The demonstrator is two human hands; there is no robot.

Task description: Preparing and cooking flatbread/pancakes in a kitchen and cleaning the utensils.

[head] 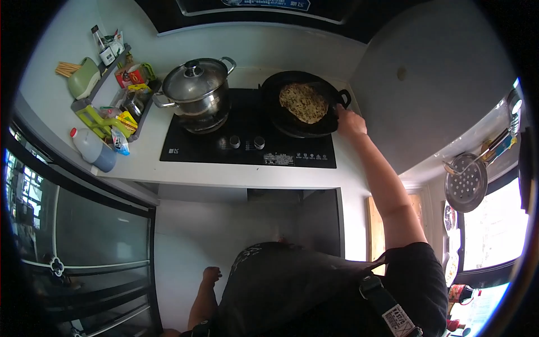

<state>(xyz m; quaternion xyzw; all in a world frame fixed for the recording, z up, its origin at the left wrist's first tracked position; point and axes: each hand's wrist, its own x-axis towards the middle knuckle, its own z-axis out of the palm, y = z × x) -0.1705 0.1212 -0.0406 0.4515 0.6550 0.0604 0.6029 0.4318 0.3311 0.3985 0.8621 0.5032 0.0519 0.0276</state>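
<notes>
A black frying pan sits on the right burner of the black gas cooktop. Inside it lies a flat, browned pancake-like food with dark specks. At the pan's right edge, just below its loop handle, my right hand grips the pan; the exact grip is partly hidden. My left hand hangs low at my side, fingers curled, with nothing visible in it. On the left burner stands a lidded stainless steel pot.
Two control knobs face the front of the cooktop. A grey rack at left holds seasoning packets and bottles, with a plastic jug before it. A perforated skimmer hangs at right. The range hood juts out above.
</notes>
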